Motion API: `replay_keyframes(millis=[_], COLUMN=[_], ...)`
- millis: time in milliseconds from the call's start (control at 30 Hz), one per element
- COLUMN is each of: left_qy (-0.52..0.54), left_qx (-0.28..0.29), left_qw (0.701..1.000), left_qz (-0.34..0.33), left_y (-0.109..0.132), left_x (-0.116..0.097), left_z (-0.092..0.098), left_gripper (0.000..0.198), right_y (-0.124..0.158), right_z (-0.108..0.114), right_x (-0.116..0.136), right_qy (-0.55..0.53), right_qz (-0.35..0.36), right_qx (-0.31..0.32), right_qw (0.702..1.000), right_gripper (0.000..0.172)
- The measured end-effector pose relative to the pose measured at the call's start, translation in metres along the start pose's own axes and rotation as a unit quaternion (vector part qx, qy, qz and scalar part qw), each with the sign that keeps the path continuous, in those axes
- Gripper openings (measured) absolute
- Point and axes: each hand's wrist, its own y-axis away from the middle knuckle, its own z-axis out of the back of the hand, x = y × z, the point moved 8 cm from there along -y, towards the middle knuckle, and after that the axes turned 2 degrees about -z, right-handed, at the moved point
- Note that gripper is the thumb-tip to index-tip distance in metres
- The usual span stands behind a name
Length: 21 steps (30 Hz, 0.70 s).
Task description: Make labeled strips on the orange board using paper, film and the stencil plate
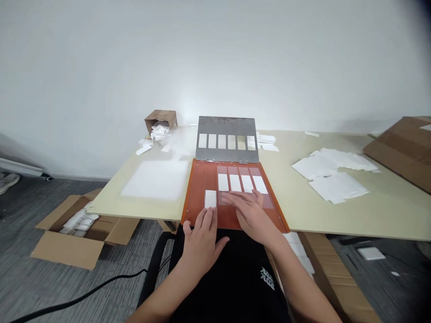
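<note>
Black clothing [229,287] fills the foreground beneath two bare hands: the left hand [199,242], thumb splayed, has fingertips at the near end of a white card [210,198] on an orange tray [198,188]; the right hand [249,214] is open, fingers extended, near four white pieces [247,184] in a row. Behind, a grey frame [226,125] joins the tray's far edge on the table [330,220].

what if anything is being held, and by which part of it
Nothing looks held: the left hand just rests at the near end of a white card on the orange board, and the right hand is over the board.
</note>
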Motion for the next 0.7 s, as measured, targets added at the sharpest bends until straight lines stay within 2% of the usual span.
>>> replay_keyframes(millis=[167,300,400,600,700], left_qy=[0.019,0.063,0.105,0.153,0.16], left_qx=[-0.079,-0.154,-0.196,-0.247,-0.312], left_qw=[0.997,0.986,0.975,0.957,0.936], left_qz=[0.005,0.014,0.008,-0.019,-0.02], left_y=[0.003,0.007,0.013,0.019,0.018], left_x=[0.003,0.008,0.012,0.02,0.023], left_z=[0.005,0.011,0.017,0.032,0.045], left_gripper=[0.044,0.03,0.024,0.025,0.024], right_y=[0.022,0.032,0.034,0.036,0.035], right_z=[0.016,0.016,0.012,0.01,0.008], right_x=[-0.006,0.002,0.012,0.023,0.029], right_qy=[-0.037,-0.076,-0.097,-0.129,-0.15], right_qz=[-0.03,-0.058,-0.063,-0.067,-0.049], right_qx=[-0.075,-0.107,-0.105,-0.124,-0.15], right_qw=[0.996,0.99,0.988,0.982,0.976], right_gripper=[0.04,0.029,0.025,0.023,0.022])
